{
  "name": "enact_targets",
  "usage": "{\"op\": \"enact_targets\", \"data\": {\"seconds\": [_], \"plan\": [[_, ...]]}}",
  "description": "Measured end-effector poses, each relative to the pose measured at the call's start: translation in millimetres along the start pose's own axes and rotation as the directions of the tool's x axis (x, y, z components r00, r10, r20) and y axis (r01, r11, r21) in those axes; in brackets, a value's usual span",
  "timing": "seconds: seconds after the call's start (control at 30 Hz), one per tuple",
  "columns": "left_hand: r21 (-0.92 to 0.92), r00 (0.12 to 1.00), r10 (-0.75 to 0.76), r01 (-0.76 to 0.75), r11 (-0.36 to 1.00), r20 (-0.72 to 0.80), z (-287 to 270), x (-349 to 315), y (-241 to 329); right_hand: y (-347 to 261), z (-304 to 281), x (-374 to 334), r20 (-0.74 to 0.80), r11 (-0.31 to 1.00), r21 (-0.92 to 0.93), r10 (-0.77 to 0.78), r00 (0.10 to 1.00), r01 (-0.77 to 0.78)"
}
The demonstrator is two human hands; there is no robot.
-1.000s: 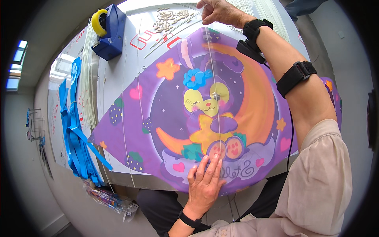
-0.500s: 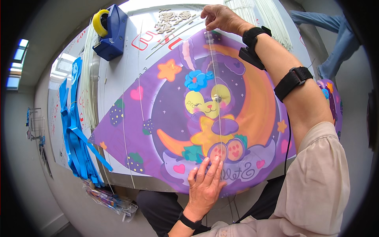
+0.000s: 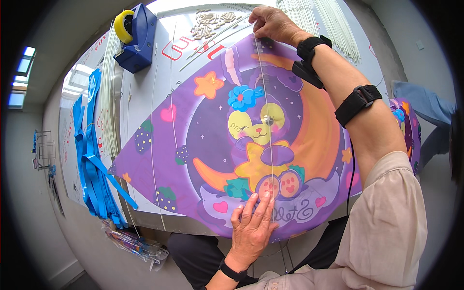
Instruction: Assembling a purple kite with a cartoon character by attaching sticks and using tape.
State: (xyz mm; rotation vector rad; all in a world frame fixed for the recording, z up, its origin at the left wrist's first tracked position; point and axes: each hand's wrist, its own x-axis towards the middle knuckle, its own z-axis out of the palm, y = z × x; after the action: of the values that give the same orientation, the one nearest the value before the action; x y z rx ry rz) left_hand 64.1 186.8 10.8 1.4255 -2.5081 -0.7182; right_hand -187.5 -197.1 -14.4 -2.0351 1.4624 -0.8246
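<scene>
A purple kite sail (image 3: 183, 121), printed with a winking bunny on an orange moon, lies spread over the table. Down its middle runs a thin pale rod (image 3: 265, 111). At the far tip of the sail, my right hand (image 3: 274, 26) is closed in a pinch at the rod's far end; its fingertips partly hide that spot. My left hand (image 3: 253, 227) rests flat near the close edge, fingers stretched over the sail and touching it beside the rod's lower part. Another thin rod (image 3: 152, 145) crosses the left part of the sail.
At the back left stands a blue tape dispenser (image 3: 137, 48) with yellow tape. Small beige pieces (image 3: 208, 23) are heaped at the back. Bundled pale rods (image 3: 338, 31) lie at back right, blue straps (image 3: 89, 159) at left. A person in blue (image 3: 425, 101) is at right.
My hands and the sail have shifted only very slightly. The other person at the right has moved nearer along the table's side.
</scene>
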Motion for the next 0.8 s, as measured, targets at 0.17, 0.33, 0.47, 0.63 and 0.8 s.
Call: {"op": "enact_targets", "data": {"seconds": [0.17, 0.33, 0.47, 0.63, 0.8], "plan": [[0.003, 1.000, 0.001, -0.001, 1.000, 0.002, 0.2, 0.3, 0.1, -2.4, 3.0, 0.9, -0.007, 1.000, -0.028, 0.003, 1.000, -0.003], [-0.002, 1.000, 0.004, -0.004, 1.000, -0.007, 0.2, 0.3, -0.2, -6.6, 4.8, 2.0, -0.010, 0.997, -0.075, -0.019, 1.000, 0.018], [-0.001, 1.000, 0.006, -0.006, 1.000, -0.009, -0.3, 0.4, -0.2, -8.2, 6.9, 2.5, -0.016, 0.994, -0.104, -0.012, 1.000, 0.011], [-0.005, 1.000, 0.006, -0.006, 1.000, -0.011, -0.3, 0.3, 0.1, -8.1, 7.4, 2.4, -0.044, 0.989, -0.146, -0.019, 0.999, 0.012], [-0.009, 1.000, 0.007, -0.007, 1.000, -0.012, 0.4, 0.7, 0.3, -12.7, 5.7, -0.7, -0.042, 0.983, -0.181, 0.007, 0.999, -0.015]]}}
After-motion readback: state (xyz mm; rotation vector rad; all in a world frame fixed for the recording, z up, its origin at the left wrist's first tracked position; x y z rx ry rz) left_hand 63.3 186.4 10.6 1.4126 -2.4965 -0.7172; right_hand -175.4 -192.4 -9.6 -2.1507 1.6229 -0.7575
